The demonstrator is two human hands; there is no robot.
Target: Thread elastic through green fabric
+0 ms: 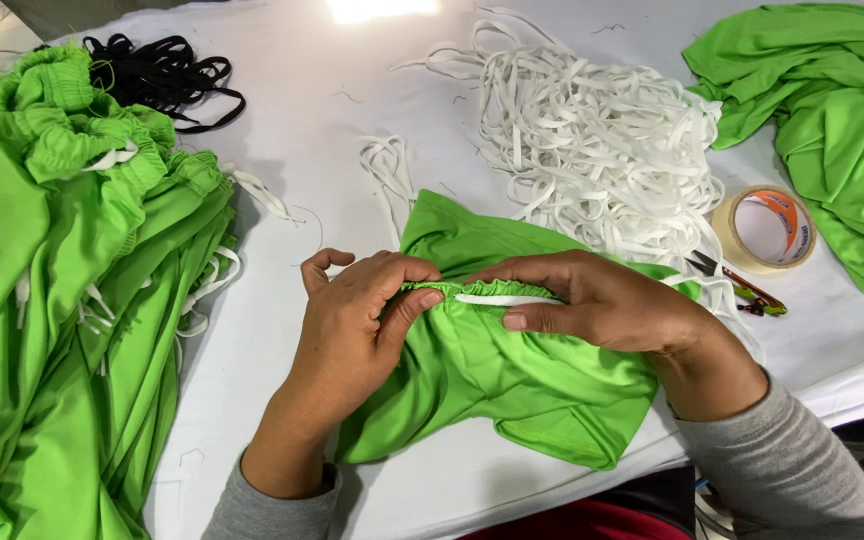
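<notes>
White cloth is spread over the work table [302, 130], giving a plain backdrop vs. the bright fabric. At centre-front, a green garment [512, 370] is laid flat w/ its gathered waistband [472, 288] turned up toward the person, so the casing edge is within easy reach of both hands. The left hand [352, 320] is closed in a narrow pinch on the waistband's bunched end, thumb pressed vs. the ruffles, apparently to keep the gathers from slipping. The right hand [592, 300] is laid over the band further along, fingers shut on the fabric and on a white drawstring [502, 299] that shows just below the casing. A loose heap of white cord [592, 150] is kept directly behind the garment, near at hand. Scissors [742, 285] and a tape roll [767, 228] are parked beside the right wrist. Green garments w/ cords showing are stacked at left [52, 300]; more green fabric [832, 120] is piled far right, black elastic [167, 75] far left-back.
</notes>
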